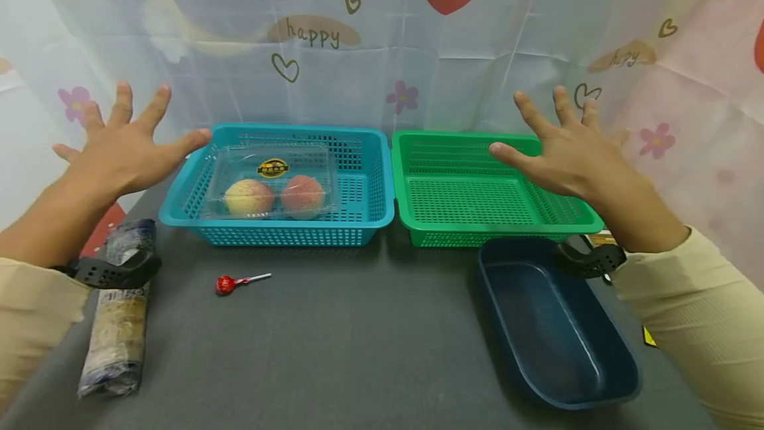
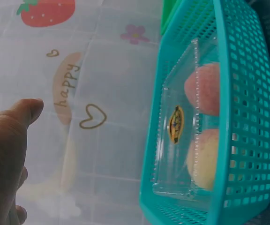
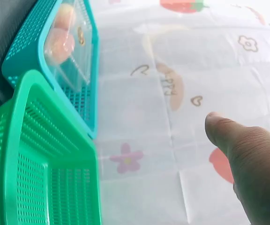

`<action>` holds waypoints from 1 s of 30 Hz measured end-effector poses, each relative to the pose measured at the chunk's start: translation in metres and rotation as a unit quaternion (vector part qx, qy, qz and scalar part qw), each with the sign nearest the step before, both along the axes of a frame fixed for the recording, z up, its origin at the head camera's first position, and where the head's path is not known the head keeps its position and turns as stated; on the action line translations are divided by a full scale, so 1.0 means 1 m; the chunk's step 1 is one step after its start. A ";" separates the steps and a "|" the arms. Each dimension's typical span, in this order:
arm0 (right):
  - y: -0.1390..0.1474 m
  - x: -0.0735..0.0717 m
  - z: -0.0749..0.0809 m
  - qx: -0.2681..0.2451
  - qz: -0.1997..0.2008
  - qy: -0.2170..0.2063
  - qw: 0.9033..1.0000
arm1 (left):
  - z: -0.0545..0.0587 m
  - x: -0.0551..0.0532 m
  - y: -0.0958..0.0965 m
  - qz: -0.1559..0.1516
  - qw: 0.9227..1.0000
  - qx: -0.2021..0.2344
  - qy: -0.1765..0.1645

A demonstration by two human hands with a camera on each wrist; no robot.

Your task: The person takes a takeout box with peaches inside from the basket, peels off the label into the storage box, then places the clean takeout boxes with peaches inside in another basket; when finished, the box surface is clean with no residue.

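My left hand is raised with its fingers spread, nearest the left end of the blue basket, and holds nothing. Inside that basket lies a clear plastic box with a black and gold label; two peaches show through it. My right hand, also spread and holding nothing, is held up by the right part of the green basket. The wrist views show each thumb extended in front of the printed curtain. On the grey table below the blue basket lies a red-wrapped lollipop.
A dark blue tray sits at the right, below the green basket and partly under the right wrist. Along the left edge lies a long plastic-wrapped package. The printed curtain hangs behind both baskets.
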State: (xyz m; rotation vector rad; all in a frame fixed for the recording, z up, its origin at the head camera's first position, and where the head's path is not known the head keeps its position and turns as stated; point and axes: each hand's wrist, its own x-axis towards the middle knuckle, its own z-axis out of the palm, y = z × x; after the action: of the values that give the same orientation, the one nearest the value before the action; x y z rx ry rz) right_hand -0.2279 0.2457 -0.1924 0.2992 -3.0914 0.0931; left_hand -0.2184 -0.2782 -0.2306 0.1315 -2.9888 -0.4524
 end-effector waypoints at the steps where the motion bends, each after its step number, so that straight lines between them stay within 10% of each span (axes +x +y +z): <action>1: -0.003 -0.001 0.000 0.001 0.001 0.003 1.000 | -0.002 0.001 0.000 -0.002 1.000 0.002 0.002; 30: -0.074 -0.023 -0.021 -0.038 0.081 0.025 0.996 | -0.071 0.013 -0.008 -0.051 0.997 0.052 0.006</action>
State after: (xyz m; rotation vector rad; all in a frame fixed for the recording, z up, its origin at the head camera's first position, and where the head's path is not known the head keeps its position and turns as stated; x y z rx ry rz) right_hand -0.2507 0.1719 -0.2135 0.5384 -3.0008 0.2025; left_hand -0.2052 -0.2858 -0.3016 -0.0149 -2.9711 -0.6167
